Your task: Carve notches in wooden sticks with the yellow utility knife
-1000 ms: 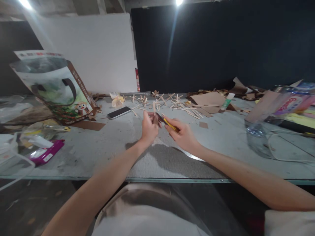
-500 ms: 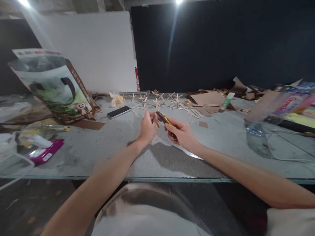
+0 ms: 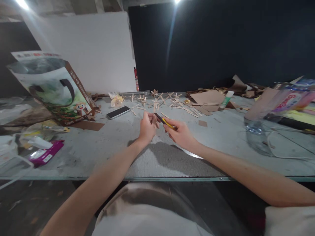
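Note:
My right hand (image 3: 181, 133) is closed around a yellow and black utility knife (image 3: 167, 123). The knife's dark front end reaches up and left to the fingertips of my left hand (image 3: 147, 127). Those left fingers are pinched together on what looks like a light wooden stick (image 3: 155, 107); its lower part is hidden by the fingers. Both hands are raised over the middle of the grey table (image 3: 110, 154). Just beyond them lie several star shapes made of crossed wooden sticks (image 3: 161, 97) and a pile of loose sticks (image 3: 193, 112).
A phone (image 3: 118, 112) lies left of my hands. Farther left stand a large printed bag (image 3: 59, 91) and a magenta pack (image 3: 46, 153). At the right are cardboard sheets (image 3: 208, 98), a glue stick (image 3: 226, 100), a clear plastic bottle (image 3: 257, 134) and a white cable (image 3: 270, 154).
The utility knife has turned in my right hand, and its handle's rear end is now hidden behind the fingers. My left hand stays nearly in place. The whole view has shifted slightly.

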`<state>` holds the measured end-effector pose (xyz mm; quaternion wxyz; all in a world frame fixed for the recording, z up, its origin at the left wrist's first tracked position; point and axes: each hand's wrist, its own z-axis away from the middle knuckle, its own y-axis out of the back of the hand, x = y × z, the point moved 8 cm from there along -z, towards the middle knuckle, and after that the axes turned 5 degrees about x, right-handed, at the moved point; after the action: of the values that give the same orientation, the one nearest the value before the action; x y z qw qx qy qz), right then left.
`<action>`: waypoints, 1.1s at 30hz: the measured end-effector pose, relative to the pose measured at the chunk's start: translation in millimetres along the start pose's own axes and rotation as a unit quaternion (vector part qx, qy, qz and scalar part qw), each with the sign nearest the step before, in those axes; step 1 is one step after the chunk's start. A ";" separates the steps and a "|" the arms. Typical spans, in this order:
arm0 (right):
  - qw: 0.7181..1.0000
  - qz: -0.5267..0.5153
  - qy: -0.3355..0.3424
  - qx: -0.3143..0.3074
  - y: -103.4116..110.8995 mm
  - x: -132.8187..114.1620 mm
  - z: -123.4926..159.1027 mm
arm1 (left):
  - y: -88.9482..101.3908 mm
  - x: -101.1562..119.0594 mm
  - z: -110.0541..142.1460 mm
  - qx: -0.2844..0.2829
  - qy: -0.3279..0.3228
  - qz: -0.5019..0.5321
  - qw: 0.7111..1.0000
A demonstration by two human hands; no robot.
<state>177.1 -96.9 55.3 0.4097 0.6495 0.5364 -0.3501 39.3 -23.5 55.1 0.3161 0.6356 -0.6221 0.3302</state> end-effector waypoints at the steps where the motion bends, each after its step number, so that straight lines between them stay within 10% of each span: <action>1: 0.999 0.025 0.024 0.007 1.5 -2.4 -0.5 | -0.1 0.6 -0.2 0.001 -0.003 0.002 1.000; 14: 0.924 0.310 0.223 -0.014 0.6 -14.4 7.3 | -0.3 4.4 0.3 0.000 0.007 -0.014 1.000; 33: 0.793 0.560 0.241 0.023 4.5 -26.6 15.2 | -4.3 8.9 0.7 -0.019 0.009 0.020 1.000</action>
<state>176.5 -122.0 73.4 0.3771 0.9086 0.1520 0.0960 43.6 -29.1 62.0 0.3269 0.6137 -0.6385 0.3298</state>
